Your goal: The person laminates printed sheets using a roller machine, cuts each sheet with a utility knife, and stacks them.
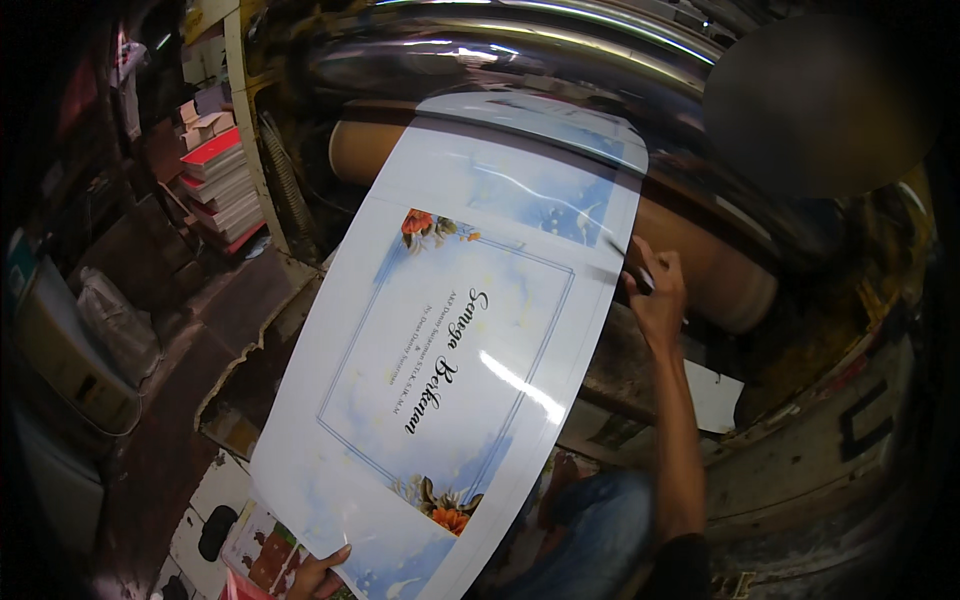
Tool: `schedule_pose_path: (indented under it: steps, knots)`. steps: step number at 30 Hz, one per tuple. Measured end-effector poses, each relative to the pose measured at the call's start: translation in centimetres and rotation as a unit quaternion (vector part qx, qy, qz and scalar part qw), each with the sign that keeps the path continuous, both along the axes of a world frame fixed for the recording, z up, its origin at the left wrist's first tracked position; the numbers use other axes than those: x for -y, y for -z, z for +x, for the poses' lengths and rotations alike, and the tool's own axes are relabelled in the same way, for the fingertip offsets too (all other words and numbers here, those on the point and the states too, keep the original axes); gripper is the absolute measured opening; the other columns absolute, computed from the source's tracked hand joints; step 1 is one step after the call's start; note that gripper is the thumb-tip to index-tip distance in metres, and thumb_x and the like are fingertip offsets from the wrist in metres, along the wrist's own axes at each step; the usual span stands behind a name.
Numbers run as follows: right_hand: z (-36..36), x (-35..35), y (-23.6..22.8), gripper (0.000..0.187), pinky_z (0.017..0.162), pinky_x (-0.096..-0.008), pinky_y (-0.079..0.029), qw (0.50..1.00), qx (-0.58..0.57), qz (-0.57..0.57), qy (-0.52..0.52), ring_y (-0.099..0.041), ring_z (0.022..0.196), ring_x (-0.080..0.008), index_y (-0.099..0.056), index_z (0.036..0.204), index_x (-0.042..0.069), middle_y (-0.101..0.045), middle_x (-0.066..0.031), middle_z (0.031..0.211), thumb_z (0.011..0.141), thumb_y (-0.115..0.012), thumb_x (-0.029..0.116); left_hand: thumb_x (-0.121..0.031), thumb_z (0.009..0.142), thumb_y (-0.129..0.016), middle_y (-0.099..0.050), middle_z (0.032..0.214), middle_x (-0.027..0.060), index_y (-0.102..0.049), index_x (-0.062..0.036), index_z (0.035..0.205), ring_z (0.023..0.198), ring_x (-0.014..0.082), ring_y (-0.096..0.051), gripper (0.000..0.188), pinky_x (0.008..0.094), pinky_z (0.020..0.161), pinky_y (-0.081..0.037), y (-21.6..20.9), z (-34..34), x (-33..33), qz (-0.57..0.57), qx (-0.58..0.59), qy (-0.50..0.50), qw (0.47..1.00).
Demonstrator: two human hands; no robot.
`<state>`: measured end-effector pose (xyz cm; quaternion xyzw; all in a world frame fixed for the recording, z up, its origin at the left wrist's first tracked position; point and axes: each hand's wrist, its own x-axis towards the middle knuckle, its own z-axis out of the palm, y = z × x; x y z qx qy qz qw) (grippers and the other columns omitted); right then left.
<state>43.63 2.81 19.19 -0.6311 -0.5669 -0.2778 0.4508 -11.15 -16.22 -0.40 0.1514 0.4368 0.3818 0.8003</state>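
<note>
A long glossy printed sheet [350, 290] slants down from the metal rollers toward my lower left. It bears a pale blue sky pattern, a blue line frame, orange flowers and dark lettering. At its lower left corner, my left hand [318, 574] pinches the edge, thumb on top. My right hand [657, 295] is beside the sheet's upper right edge, just below the rollers. Its fingers are closed round a slim knife-like tool [648, 281], whose blurred dark tip points at the sheet's edge. Much of the tool is hidden by the fingers.
Shiny metal rollers [400, 68] span the top, above a brown roller [740, 275] behind the sheet. A round dark disc [820, 105] blocks the upper right. Red-and-white stacks [222, 185] stand at left. My jeans-clad leg [595, 530] shows below, near a worn machine panel [800, 465].
</note>
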Motion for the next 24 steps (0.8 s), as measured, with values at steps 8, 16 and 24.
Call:
schedule_pose_path:
  steps: [8,16,24]
  knots:
    - [1.6,0.2,-4.9,0.056,0.081,-0.0339,-0.056,0.945,0.218,-0.167,-0.179,-0.065,0.103,-0.0297,-0.069,0.109,0.015,-0.061,-0.0133,0.123,0.062,-0.063,-0.014,-0.005,0.082,-0.068,-0.052,0.124,0.0125,-0.035,-0.0044,0.137,0.116,0.0296,-0.054,0.064,0.0459,0.095,-0.049,2.0,-1.9,2.0,0.058,-0.022,0.005,0.998]
    - [-11.6,10.3,9.5,0.024,0.06,-0.0251,-0.05,0.963,-0.026,-0.126,-0.238,-0.064,0.066,-0.0112,-0.071,0.101,0.0,-0.071,-0.0118,0.077,0.077,-0.068,0.001,-0.003,0.082,-0.069,-0.055,0.12,0.0092,-0.039,-0.0033,0.134,0.108,0.0251,-0.057,0.06,0.0391,0.089,-0.052,22.1,-26.2,8.6,0.113,-0.156,-0.032,0.981]
    - [-13.2,12.8,10.2,0.021,0.05,-0.0228,-0.043,0.967,-0.15,-0.114,-0.173,-0.051,0.056,-0.0043,-0.073,0.098,0.002,-0.061,0.0011,0.065,0.084,-0.072,0.018,-0.018,0.082,-0.073,-0.056,0.06,0.0049,-0.046,-0.007,0.112,0.027,0.0105,-0.035,0.041,0.0312,0.023,-0.026,24.6,-29.5,7.7,-0.002,-0.412,-0.018,0.911]
